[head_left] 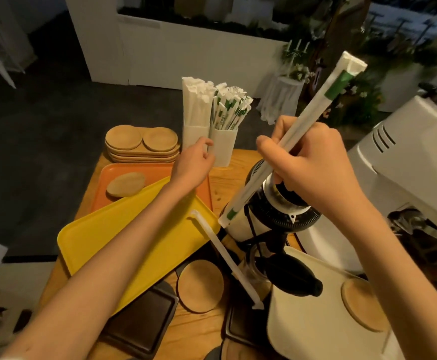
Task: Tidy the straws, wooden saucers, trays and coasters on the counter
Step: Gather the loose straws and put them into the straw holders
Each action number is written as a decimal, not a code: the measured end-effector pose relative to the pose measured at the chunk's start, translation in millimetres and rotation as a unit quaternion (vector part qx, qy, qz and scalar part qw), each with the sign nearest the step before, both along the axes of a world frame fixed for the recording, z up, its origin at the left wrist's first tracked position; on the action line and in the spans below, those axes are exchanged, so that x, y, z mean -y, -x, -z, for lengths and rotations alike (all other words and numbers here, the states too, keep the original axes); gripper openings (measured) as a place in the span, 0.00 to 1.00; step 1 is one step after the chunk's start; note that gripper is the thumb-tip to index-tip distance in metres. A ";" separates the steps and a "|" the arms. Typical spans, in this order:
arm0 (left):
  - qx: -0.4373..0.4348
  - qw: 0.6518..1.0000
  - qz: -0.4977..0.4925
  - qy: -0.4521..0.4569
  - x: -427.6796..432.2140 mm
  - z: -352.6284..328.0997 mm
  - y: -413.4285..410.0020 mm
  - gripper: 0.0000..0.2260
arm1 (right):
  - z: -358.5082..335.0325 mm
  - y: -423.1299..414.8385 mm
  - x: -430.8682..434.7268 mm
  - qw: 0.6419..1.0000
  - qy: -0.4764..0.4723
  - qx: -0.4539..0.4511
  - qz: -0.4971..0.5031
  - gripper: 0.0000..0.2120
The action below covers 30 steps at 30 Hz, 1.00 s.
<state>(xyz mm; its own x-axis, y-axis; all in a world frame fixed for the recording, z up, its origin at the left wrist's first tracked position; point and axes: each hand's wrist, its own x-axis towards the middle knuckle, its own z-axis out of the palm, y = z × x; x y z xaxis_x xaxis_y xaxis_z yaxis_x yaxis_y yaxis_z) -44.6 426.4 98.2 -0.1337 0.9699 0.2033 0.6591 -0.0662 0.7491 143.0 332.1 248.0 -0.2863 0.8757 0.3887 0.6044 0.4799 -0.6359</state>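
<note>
The right hand [308, 162] has its fingers curled tight round a green-banded wrapped straw [308, 120]. It holds it mid-length and slanted, top end up and to the right, over the coffee grinder [282, 211]. I'd say it is being carried to the far right holder [224, 148], where the other green-printed straws [230, 107] stand.

The left hand [194, 165] reaches to the foot of the two holders, fingertips at the plain-straw holder [195, 136], most likely to steady it. I cannot tell whether it actually grips anything.

A loose white straw [225, 258] lies slantwise from the yellow tray [95, 242] toward the near cream tray [303, 320], not yet gathered. The yellow tray rests askew over the orange tray [113, 172], which carries one wooden saucer [126, 187] apart from the saucer stack [142, 146] at the far left. Round coasters sit near: one [200, 285] on the counter [235, 172], one [363, 305] on the cream tray. By my reckoning, much remains to be tidied.
</note>
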 end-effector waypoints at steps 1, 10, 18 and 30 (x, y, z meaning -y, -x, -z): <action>-0.030 1.000 0.004 -0.002 -13.1 1.6 -3.0 0.16 | -0.1 -1.5 -1.3 1.000 0.014 -0.009 -0.002 0.15; -0.162 0.986 0.000 0.044 -78.4 13.2 -14.4 0.21 | -0.7 -5.2 -6.5 0.998 0.042 -0.028 -0.032 0.14; -0.200 0.978 0.007 0.062 -95.5 3.5 -22.2 0.11 | 0.9 -4.7 -5.7 0.998 0.044 -0.031 -0.041 0.15; -0.081 0.992 0.028 0.091 -59.1 -17.4 -43.1 0.11 | 4.8 -3.7 -2.4 0.997 0.021 -0.061 -0.042 0.15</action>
